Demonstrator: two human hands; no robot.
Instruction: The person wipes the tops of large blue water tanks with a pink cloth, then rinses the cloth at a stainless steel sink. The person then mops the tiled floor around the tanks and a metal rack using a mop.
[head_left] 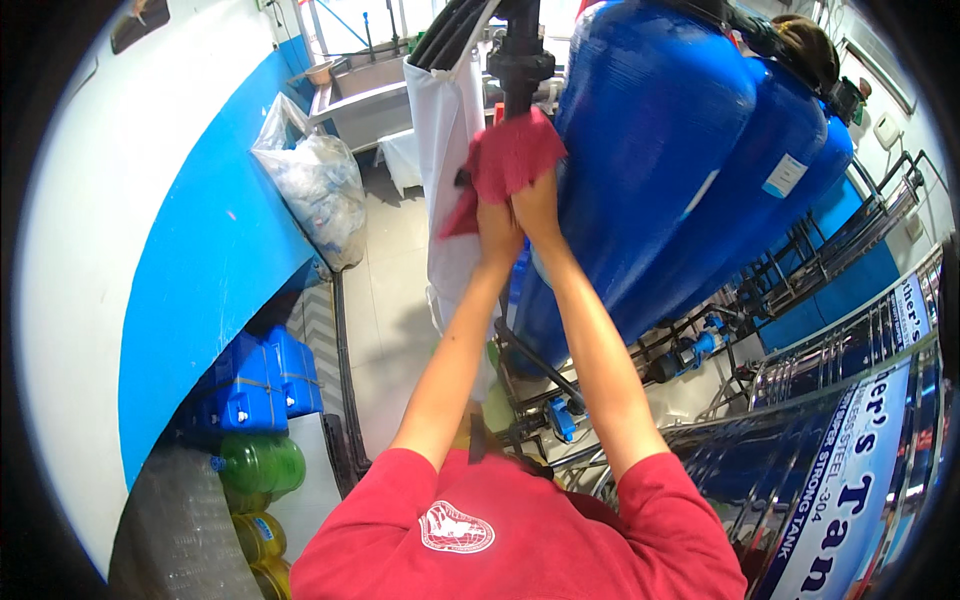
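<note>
Both my arms stretch forward, hands close together at a dark red cloth (pixel 515 158). The cloth lies against a vertical black pipe (pixel 518 85), below its thick coupling; whether it goes all the way round I cannot tell. My left hand (pixel 497 228) grips the cloth from below, with a loose corner hanging on its left side. Beside it, my right hand (pixel 537 205) is up under the cloth, which covers its fingers. Right of my hands stands a tall blue tank (pixel 650 130). To their left is a white sheet wrap (pixel 445 140) with black tubes sticking out of its top.
More blue tanks (pixel 775 150) stand at the right, above pipework with a blue valve (pixel 563 418). Shiny steel tanks (pixel 840 450) fill the lower right. At left are a clear bag (pixel 320 185), blue containers (pixel 245 380) and a green bottle (pixel 262 463). A sink (pixel 375 80) stands far back.
</note>
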